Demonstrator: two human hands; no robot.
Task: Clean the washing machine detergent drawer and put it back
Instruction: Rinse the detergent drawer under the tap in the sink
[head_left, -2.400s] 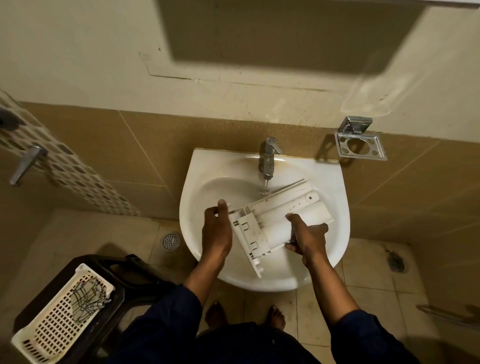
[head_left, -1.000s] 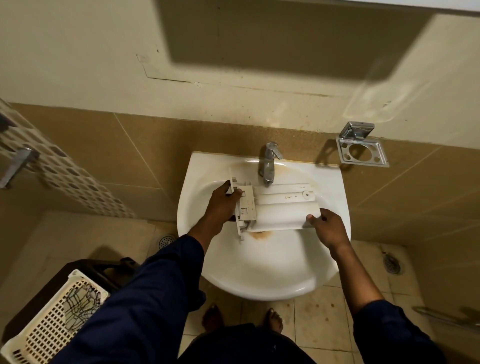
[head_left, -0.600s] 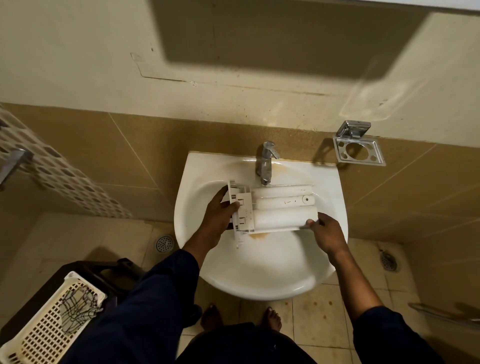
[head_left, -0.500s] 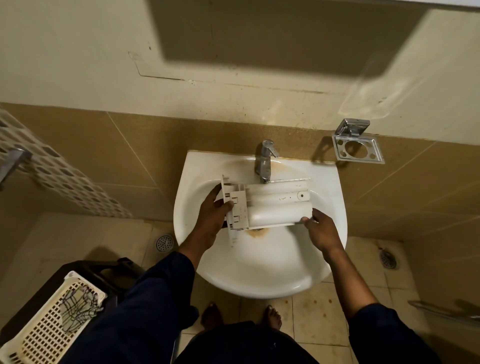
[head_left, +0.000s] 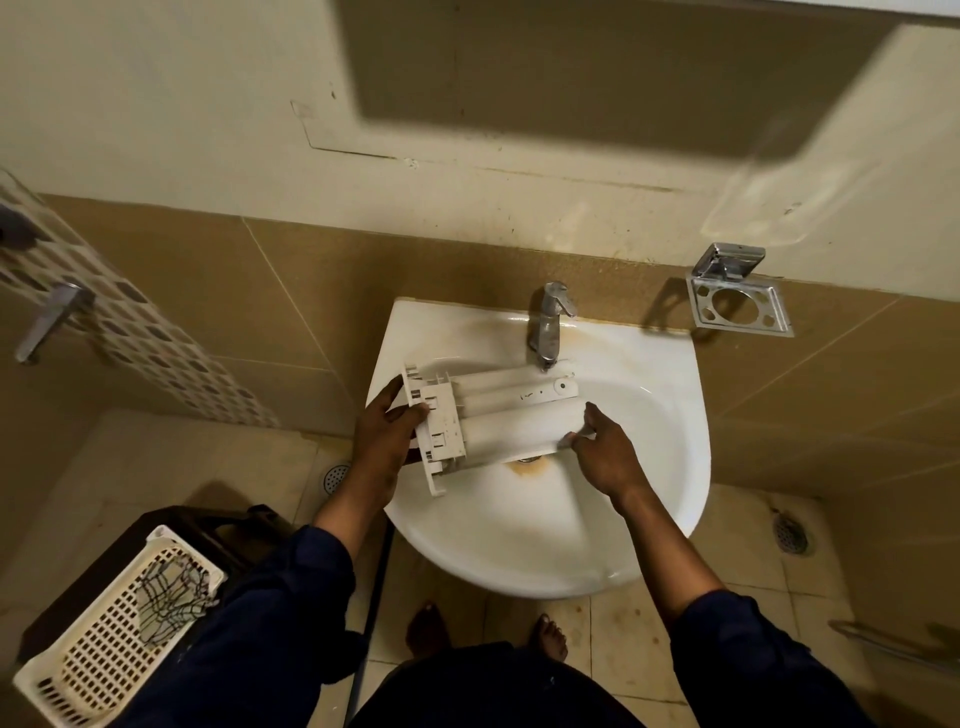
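Head view: drawer (head_left: 498, 415), white moulded plastic, held just below the tap (head_left: 545, 327) over the sink (head_left: 670, 467), left hand (head_left: 384, 441) gripping its ribbed front end, right hand (head_left: 602, 452) pinching the opposite end; probably light, stiff, slippery when wet, best held at both ends.

The detergent drawer (head_left: 498, 421) no longer lies on a steep diagonal with its panel end toward the front of the sink (head_left: 675, 467). It now stretches almost straight across the basin, panel end at the left rim, far end just below the tap (head_left: 545, 325). The left hand (head_left: 384, 441), earlier on the panel's top corner, now grips the panel from its left side. The right hand (head_left: 605, 452) has left the middle of the near long edge and pinches the far right corner instead. The rust-coloured stain (head_left: 530, 467) by the drain (hidden under the drawer at first) shows just below the drawer's lower edge.
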